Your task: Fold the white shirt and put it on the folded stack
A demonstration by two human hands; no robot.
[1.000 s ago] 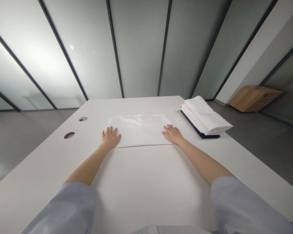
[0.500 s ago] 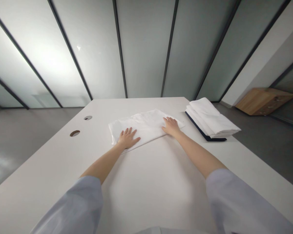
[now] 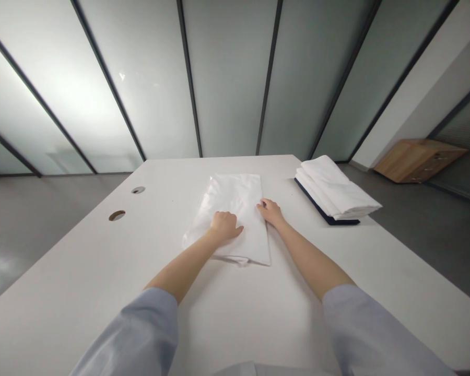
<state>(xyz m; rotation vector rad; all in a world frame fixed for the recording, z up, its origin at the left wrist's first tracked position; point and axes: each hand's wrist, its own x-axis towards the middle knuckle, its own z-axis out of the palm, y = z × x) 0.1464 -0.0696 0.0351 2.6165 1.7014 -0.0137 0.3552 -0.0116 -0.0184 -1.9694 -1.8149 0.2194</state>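
A folded white cloth (image 3: 253, 237) lies at the middle of the table in a clear, glossy plastic bag (image 3: 223, 190). Its lower edge faces me, with a small bit of material sticking out there. On top of the bag rests my left hand (image 3: 224, 225), fingers curled down against the plastic and thumb pointing right; the fingertips are hidden. My right hand (image 3: 272, 213) is at the right edge of the bag, with thumb and fingers bent around that edge.
A stack of folded white cloths (image 3: 335, 188) sits on a dark blue folded piece (image 3: 325, 211) at the right edge of the white table (image 3: 235, 308). Two round holes (image 3: 117, 215) are at the left. Frosted glass panels stand behind; a wooden cabinet (image 3: 419, 159) is far right.
The bagged cloth has turned from lying crosswise to lying lengthwise. My left hand has moved right and curled from flat; my right hand has shifted slightly down to the bag's edge.
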